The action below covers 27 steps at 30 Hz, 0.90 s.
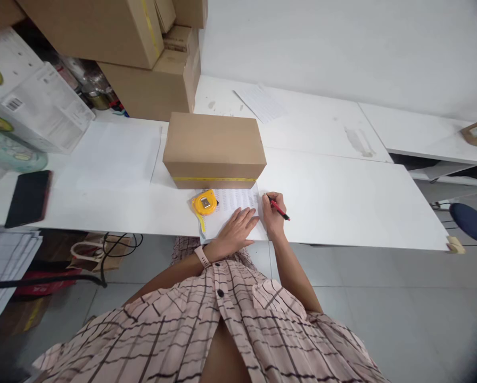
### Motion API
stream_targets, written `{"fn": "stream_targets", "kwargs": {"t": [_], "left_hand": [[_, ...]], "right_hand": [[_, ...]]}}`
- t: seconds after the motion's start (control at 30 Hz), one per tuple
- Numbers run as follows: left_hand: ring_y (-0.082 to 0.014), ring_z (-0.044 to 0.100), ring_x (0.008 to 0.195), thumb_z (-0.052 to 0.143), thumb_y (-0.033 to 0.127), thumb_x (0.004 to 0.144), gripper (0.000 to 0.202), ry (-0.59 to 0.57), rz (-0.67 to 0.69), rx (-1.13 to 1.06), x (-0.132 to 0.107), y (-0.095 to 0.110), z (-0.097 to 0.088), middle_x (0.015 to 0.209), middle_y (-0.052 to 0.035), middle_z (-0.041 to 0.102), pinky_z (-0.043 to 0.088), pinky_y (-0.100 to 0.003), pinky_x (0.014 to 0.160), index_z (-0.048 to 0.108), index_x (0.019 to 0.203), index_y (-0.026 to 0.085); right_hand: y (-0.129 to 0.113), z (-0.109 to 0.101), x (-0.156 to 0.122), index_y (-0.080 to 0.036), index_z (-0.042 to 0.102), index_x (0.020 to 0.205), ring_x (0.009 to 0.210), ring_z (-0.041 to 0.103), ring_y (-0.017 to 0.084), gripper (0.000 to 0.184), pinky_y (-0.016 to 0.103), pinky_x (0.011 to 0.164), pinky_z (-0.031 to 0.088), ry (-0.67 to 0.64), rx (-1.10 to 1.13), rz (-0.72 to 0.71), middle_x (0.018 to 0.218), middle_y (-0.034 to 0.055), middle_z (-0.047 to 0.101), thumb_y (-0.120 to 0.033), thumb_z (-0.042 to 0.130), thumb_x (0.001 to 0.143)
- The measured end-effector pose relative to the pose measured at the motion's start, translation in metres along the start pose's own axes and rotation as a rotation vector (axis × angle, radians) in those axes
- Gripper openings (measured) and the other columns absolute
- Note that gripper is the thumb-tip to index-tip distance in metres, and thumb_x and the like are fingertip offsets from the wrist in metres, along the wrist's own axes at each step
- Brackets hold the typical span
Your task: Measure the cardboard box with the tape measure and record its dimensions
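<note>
My left hand (238, 227) lies flat with fingers spread on a printed sheet of paper (231, 200) at the table's front edge. To the right of it, my right hand (273, 213) is closed around a red and black pen (279, 208), held at the sheet's right edge; whether the tip touches the paper is hidden. A yellow tape measure (205, 202) rests on the sheet's left part, a short length of its blade pulled out. Just behind the sheet sits a closed brown cardboard box (215, 139) with a yellow strip along its front, covering the sheet's far edge.
Large cardboard boxes (150, 85) are stacked at the back left, beside white cartons (42, 101). A dark phone (29, 198) and a blank white sheet (110, 154) lie to the left. Another paper (260, 102) is near the wall. A blue stool (472, 222) stands at right.
</note>
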<state>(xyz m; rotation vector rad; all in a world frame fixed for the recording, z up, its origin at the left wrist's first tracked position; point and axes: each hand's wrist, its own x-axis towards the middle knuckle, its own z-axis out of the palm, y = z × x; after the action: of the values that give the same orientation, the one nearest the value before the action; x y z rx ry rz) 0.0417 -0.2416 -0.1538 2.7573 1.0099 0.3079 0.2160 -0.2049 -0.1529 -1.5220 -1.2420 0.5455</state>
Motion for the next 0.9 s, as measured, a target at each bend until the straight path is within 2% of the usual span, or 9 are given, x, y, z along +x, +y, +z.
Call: {"fn": "stream_targets", "kwargs": {"t": [0.1, 0.17, 0.27, 0.33, 0.4, 0.57, 0.77, 0.83, 0.9], "left_hand": [[-0.0346, 0.031, 0.155, 0.068, 0.047, 0.094, 0.069, -0.042, -0.016, -0.125, -0.005, 0.0, -0.011, 0.165, -0.0199, 0.037, 0.02, -0.052, 0.129, 0.046, 0.149, 0.013], [-0.0338, 0.035, 0.153, 0.069, 0.05, 0.092, 0.067, -0.024, -0.031, -0.23, -0.013, -0.002, -0.024, 0.162, -0.0187, 0.041, 0.027, -0.051, 0.127, 0.05, 0.146, 0.015], [-0.0306, 0.045, 0.146, 0.065, 0.047, 0.095, 0.05, 0.156, -0.106, -0.323, -0.03, -0.014, -0.046, 0.153, -0.0142, 0.053, 0.036, -0.05, 0.122, 0.057, 0.136, 0.02], [-0.0305, 0.049, 0.141, 0.063, 0.04, 0.097, 0.036, 0.306, -0.217, -0.306, -0.042, -0.027, -0.059, 0.145, -0.0127, 0.06, 0.038, -0.051, 0.12, 0.061, 0.128, 0.022], [-0.0325, 0.051, 0.137, 0.068, 0.032, 0.093, 0.034, 0.388, -0.353, -0.26, -0.052, -0.042, -0.068, 0.14, -0.0134, 0.061, 0.04, -0.053, 0.117, 0.06, 0.124, 0.021], [-0.0373, 0.047, 0.137, 0.077, 0.021, 0.079, 0.06, 0.329, -0.556, -0.239, -0.065, -0.067, -0.07, 0.145, -0.0156, 0.055, 0.043, -0.055, 0.113, 0.052, 0.134, 0.021], [-0.0365, 0.056, 0.126, 0.077, 0.023, 0.078, 0.063, 0.381, -0.662, -0.44, -0.067, -0.076, -0.069, 0.132, -0.0146, 0.062, 0.043, -0.056, 0.11, 0.05, 0.135, 0.022], [-0.033, 0.059, 0.123, 0.079, 0.032, 0.079, 0.069, 0.399, -0.621, -0.68, -0.068, -0.073, -0.076, 0.131, -0.013, 0.062, 0.046, -0.051, 0.107, 0.046, 0.139, 0.024], [-0.0282, 0.062, 0.115, 0.075, 0.042, 0.084, 0.069, 0.352, -0.509, -0.964, -0.068, -0.066, -0.087, 0.127, -0.0115, 0.064, 0.05, -0.045, 0.099, 0.043, 0.142, 0.025]], "right_hand": [[0.009, -0.017, 0.005, -0.022, 0.06, 0.11, 0.1, 0.058, 0.022, 0.02, 0.038, 0.09, 0.046, -0.025, -0.229, -0.187, 0.106, 0.0077, 0.059, -0.035, 0.048, 0.1], [0.014, -0.027, 0.007, -0.022, 0.061, 0.115, 0.104, 0.055, 0.025, 0.023, 0.039, 0.09, 0.046, -0.059, -0.39, -0.282, 0.109, 0.0098, 0.056, -0.027, 0.046, 0.099], [0.011, -0.033, 0.005, -0.023, 0.06, 0.121, 0.107, 0.052, 0.027, 0.03, 0.037, 0.085, 0.045, -0.105, -0.575, -0.328, 0.111, 0.0112, 0.055, -0.018, 0.046, 0.096], [0.003, -0.028, 0.001, -0.023, 0.06, 0.122, 0.105, 0.051, 0.027, 0.031, 0.035, 0.083, 0.043, -0.169, -0.679, -0.352, 0.11, 0.0113, 0.056, -0.015, 0.044, 0.096], [-0.006, -0.017, -0.004, -0.022, 0.062, 0.118, 0.097, 0.05, 0.026, 0.029, 0.035, 0.08, 0.04, -0.26, -0.787, -0.371, 0.106, 0.0113, 0.057, -0.013, 0.044, 0.097], [-0.018, 0.01, -0.012, -0.019, 0.065, 0.109, 0.091, 0.049, 0.027, 0.027, 0.035, 0.075, 0.036, -0.379, -0.954, -0.338, 0.1, 0.0127, 0.06, -0.009, 0.043, 0.096], [-0.027, 0.005, -0.014, -0.015, 0.064, 0.129, 0.094, 0.054, 0.029, 0.043, 0.04, 0.082, 0.042, -0.323, -0.84, -0.279, 0.099, 0.0144, 0.065, -0.007, 0.041, 0.093], [-0.04, 0.001, -0.016, -0.015, 0.066, 0.125, 0.097, 0.057, 0.029, 0.039, 0.042, 0.087, 0.045, -0.254, -0.644, -0.232, 0.1, 0.015, 0.067, -0.014, 0.039, 0.097], [-0.059, 0.0, -0.018, -0.018, 0.069, 0.12, 0.097, 0.06, 0.027, 0.036, 0.042, 0.088, 0.048, -0.278, -0.311, -0.13, 0.099, 0.0128, 0.07, -0.03, 0.039, 0.103]]}}
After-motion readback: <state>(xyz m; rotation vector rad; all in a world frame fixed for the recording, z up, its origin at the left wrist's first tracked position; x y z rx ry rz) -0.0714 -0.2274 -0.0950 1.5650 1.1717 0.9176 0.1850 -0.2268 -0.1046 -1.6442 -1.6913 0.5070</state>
